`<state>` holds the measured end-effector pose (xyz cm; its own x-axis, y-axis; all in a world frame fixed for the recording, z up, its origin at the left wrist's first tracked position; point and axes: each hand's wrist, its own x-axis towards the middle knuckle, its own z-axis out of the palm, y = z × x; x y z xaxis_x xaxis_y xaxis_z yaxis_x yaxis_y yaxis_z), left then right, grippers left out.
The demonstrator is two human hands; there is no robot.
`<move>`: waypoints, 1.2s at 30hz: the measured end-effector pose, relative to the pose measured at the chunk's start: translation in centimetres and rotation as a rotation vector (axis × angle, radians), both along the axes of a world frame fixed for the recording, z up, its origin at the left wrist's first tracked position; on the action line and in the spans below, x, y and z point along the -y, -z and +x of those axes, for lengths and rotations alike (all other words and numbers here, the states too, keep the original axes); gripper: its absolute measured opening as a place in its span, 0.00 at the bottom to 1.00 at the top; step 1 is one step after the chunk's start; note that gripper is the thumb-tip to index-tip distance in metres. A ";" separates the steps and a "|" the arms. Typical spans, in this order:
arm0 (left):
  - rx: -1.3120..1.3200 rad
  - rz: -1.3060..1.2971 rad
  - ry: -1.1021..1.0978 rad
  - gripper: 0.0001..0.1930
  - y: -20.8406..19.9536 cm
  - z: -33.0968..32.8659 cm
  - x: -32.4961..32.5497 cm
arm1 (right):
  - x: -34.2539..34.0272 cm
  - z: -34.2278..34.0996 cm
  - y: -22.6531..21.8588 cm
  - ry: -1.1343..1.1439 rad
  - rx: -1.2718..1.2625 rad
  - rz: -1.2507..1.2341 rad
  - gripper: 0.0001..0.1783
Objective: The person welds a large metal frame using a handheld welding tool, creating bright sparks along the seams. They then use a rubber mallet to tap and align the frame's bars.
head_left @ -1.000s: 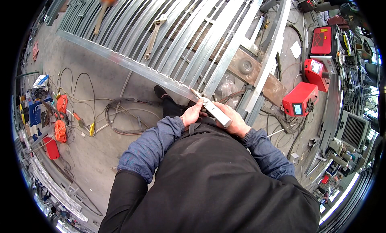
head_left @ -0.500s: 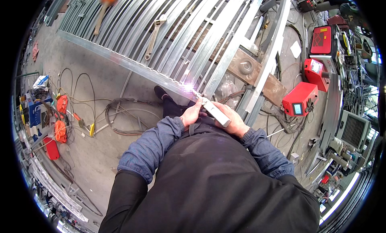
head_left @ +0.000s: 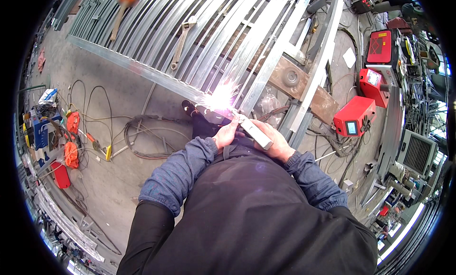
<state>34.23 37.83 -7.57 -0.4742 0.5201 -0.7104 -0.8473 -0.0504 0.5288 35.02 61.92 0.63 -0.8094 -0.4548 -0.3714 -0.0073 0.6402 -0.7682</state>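
Standing over a concrete floor (head_left: 121, 180), we've got a slatted metal frame (head_left: 133, 66) across the far side. An adjustable wrench (head_left: 179, 47) and a hammer (head_left: 118, 23) lie on its slats (hammer head is blurred). Red machine (head_left: 349, 114) with a lit screen is on the right; dark cable (head_left: 154, 118) loops on the floor to the left.

White-violet flare (head_left: 220, 100) with sparks sits at the frame's near rail and hides the joint.

Our forearms reach in from the near side, elbows bent outward, hands close together in front of our body. Right hand (head_left: 275, 141) is wrapped round the grey torch (head_left: 257, 134); left hand (head_left: 227, 134) grasps its front end, fingers partly hidden. Torch points far-left toward the flare; can't tell if the tip touches metal.
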 end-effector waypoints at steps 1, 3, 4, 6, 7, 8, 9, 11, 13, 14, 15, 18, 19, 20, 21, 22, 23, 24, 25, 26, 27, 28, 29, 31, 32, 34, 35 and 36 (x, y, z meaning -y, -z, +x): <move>-0.004 0.004 -0.001 0.44 0.2 0.0 0.0 | 0.0 0.0 0.0 0.001 0.004 0.001 0.49; -0.009 0.005 -0.003 0.44 0.5 0.2 0.0 | -0.1 0.1 0.2 -0.006 -0.011 0.012 0.50; -0.010 0.003 -0.002 0.44 0.4 0.2 -0.1 | -0.1 0.1 0.3 -0.010 -0.018 0.017 0.50; -0.020 0.013 -0.011 0.44 0.4 0.2 -0.2 | -0.2 0.1 0.4 -0.010 -0.022 0.004 0.50; -0.030 0.024 -0.021 0.44 0.5 0.2 -0.2 | -0.2 0.2 0.4 -0.012 -0.023 -0.003 0.50; -0.039 0.035 -0.031 0.43 0.7 0.3 -0.3 | -0.2 0.2 0.4 -0.008 -0.024 -0.008 0.50; -0.044 0.035 -0.027 0.43 0.8 0.4 -0.3 | -0.2 0.2 0.4 -0.005 -0.025 -0.013 0.50; -0.055 0.034 -0.016 0.43 0.9 0.4 -0.2 | -0.2 0.1 0.2 -0.003 -0.019 -0.008 0.50; -0.049 0.031 -0.023 0.42 1.0 0.5 -0.4 | -0.3 0.1 0.1 -0.007 -0.004 0.009 0.49; -0.046 0.028 -0.026 0.42 1.0 0.5 -0.4 | -0.3 0.1 0.1 -0.009 -0.009 0.015 0.49; -0.046 0.033 -0.024 0.42 1.1 0.5 -0.4 | -0.3 0.2 0.2 -0.011 -0.013 0.022 0.49; -0.053 0.047 -0.017 0.42 1.3 0.5 -0.3 | -0.4 0.2 0.1 -0.007 0.008 0.041 0.48; -0.059 0.050 -0.013 0.42 1.3 0.5 -0.2 | -0.4 0.2 0.1 -0.003 0.021 0.047 0.48; -0.064 0.053 -0.008 0.42 1.2 0.5 -0.2 | -0.4 0.2 0.1 -0.002 0.020 0.043 0.48; -0.065 0.050 -0.008 0.42 1.2 0.4 -0.2 | -0.3 0.2 0.0 0.000 0.019 0.038 0.48; -0.066 0.046 -0.007 0.41 1.1 0.4 -0.2 | -0.4 0.2 0.0 0.001 0.019 0.035 0.48; -0.066 0.043 -0.007 0.41 1.1 0.4 -0.2 | -0.4 0.3 0.1 0.001 0.013 0.036 0.48; -0.062 0.038 -0.001 0.41 1.0 0.3 -0.3 | -0.5 0.3 0.3 0.002 0.008 0.037 0.48; -0.059 0.032 0.003 0.41 1.1 0.3 -0.3 | -0.5 0.3 0.4 0.001 0.002 0.037 0.48; -0.056 0.025 0.008 0.40 1.2 0.3 -0.3 | -0.5 0.4 0.4 -0.003 -0.007 0.030 0.48; -0.055 0.027 0.015 0.40 1.3 0.3 -0.3 | -0.6 0.4 0.3 -0.007 -0.015 0.023 0.48; -0.055 0.028 0.022 0.40 1.4 0.4 -0.2 | -0.6 0.4 0.2 -0.010 -0.023 0.016 0.48; -0.054 0.029 0.029 0.40 1.6 0.5 -0.2 | -0.5 0.4 0.1 -0.012 -0.023 0.019 0.48; -0.063 0.029 0.050 0.40 1.9 0.5 -0.1 | -0.5 0.4 0.0 -0.015 -0.025 0.024 0.48; -0.067 0.029 0.061 0.40 2.0 0.5 0.0 | -0.5 0.4 0.0 -0.013 -0.025 0.025 0.48; -0.066 0.022 0.089 0.41 1.9 0.4 0.1 | -0.5 0.6 0.1 -0.007 -0.024 0.026 0.48; -0.066 0.019 0.103 0.41 1.7 0.3 0.1 | -0.6 0.7 0.1 -0.004 -0.016 0.026 0.48; -0.062 0.020 0.099 0.41 1.5 0.2 0.1 | -0.7 0.8 0.3 0.000 -0.008 0.027 0.49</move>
<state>34.45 37.74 -9.04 -0.4624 0.5805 -0.6703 -0.8143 0.0211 0.5800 35.80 62.58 0.36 -0.8124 -0.4451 -0.3767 -0.0140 0.6606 -0.7506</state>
